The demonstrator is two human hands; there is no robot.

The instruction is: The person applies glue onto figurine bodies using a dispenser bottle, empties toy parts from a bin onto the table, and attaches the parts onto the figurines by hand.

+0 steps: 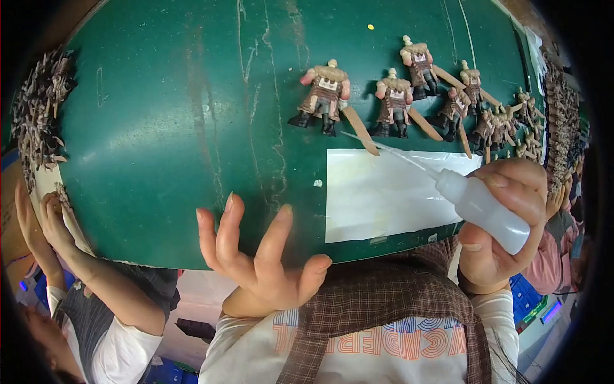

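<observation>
My right hand (527, 185) is wrapped round a small white squeeze bottle (487, 210) with a long, thin nozzle. The nozzle slants up and left, and its tip ends close to the boots of the leftmost toy figure (327, 93). That figure has a pale knob on top, a furry collar, a brown skirt and a flat tan blade-like piece (361, 131) at its side. My left hand (262, 259) is open and holds nothing, fingers spread over the near edge of the green table (160, 185). Below the figures lies a white sheet (390, 198), partly under the bottle.
Several similar figures (393, 102) lie toward the right, bunching up at the far right. Many more small figures (45, 109) are heaped along the left edge. Another person's hands (54, 221) rest at the left edge, and someone else's hand (558, 200) shows at the right.
</observation>
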